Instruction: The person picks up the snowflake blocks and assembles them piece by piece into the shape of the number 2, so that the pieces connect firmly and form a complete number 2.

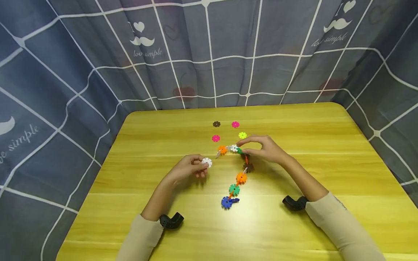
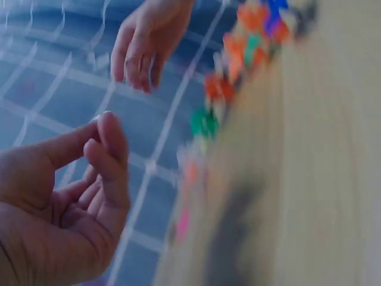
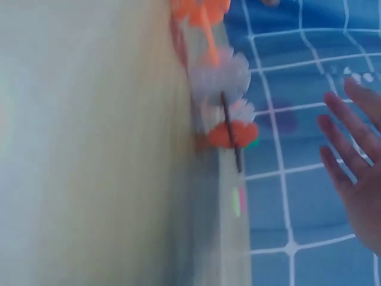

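Observation:
My left hand (image 1: 187, 168) pinches a white snowflake-shaped plastic disc (image 1: 207, 161) between thumb and fingers, left of a curved chain of interlocked discs. In the left wrist view only a sliver of white shows at the fingertips. Over the chain's far bend is my right hand (image 1: 269, 149), thumb and index finger apart beside a white disc (image 1: 234, 148) and a green disc (image 1: 239, 150). The right wrist view shows its fingers (image 3: 348, 143) fairly straight, holding nothing. From the bend the chain runs toward me through an orange disc (image 1: 241, 177) and a green one to a blue disc (image 1: 226, 202).
Loose discs lie beyond the chain: a brown disc (image 1: 216, 124), two pink ones including the far pink disc (image 1: 235, 124), and a yellow disc (image 1: 242, 135). The wooden table (image 1: 147, 145) meets a grey checked curtain (image 1: 196, 79) at the back and sides.

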`<state>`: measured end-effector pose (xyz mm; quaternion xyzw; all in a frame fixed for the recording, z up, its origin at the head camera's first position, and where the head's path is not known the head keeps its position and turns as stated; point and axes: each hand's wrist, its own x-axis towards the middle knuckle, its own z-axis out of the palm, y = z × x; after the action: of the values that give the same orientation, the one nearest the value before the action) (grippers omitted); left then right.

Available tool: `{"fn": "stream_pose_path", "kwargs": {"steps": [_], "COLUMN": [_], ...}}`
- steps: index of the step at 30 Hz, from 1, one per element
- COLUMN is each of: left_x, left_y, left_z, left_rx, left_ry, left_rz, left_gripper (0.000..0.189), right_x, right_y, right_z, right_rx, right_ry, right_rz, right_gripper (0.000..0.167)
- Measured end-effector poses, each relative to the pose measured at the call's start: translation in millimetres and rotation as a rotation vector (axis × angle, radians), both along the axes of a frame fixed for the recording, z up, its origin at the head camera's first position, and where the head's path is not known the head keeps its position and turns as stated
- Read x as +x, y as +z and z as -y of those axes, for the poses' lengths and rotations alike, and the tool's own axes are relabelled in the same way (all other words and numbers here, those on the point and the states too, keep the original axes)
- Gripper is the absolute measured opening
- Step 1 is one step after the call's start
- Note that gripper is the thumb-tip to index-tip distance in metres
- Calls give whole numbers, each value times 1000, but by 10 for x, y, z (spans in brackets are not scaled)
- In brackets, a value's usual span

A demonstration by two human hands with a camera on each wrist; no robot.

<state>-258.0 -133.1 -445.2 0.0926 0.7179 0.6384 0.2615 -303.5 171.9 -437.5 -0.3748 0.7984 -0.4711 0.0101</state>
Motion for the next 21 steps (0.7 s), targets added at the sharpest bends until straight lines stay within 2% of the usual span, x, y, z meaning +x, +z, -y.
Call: {"fn": "stream_pose_path", "kwargs": {"steps": [3, 6, 9, 12, 15, 17, 19, 21], "left_x": [33, 42, 45, 68, 116, 176, 251, 336], "left_y": [187, 305, 361, 373, 329, 285, 216, 132], "left_z": [-253, -516, -721, -837, -824, -752, -642, -518], "left_rx": [-9, -13, -24, -14, -15, -54, -152, -243], "left_ry": [-3, 15, 39, 51, 50, 56, 50, 17], "left_rz": [-73, -158, -230, -251, -253, -250, -239, -192], "left_gripper": [16, 16, 15, 14, 23, 30, 32, 32], "right_x": [210, 428, 602, 691, 721, 738, 769, 832], "right_y": [122, 288, 422, 453, 392, 291, 156, 26], "right_z": [32, 148, 240, 256, 212, 133, 27, -81], "right_rx": [-110, -182, -219, -228, -245, -264, -272, -280], "right_ry": [10, 12, -46, -145, -214, -256, -290, -322], "right_rz": [88, 134, 122, 92, 80, 96, 131, 216], "right_gripper": [25, 25, 24, 20, 16, 14, 12, 12]}}
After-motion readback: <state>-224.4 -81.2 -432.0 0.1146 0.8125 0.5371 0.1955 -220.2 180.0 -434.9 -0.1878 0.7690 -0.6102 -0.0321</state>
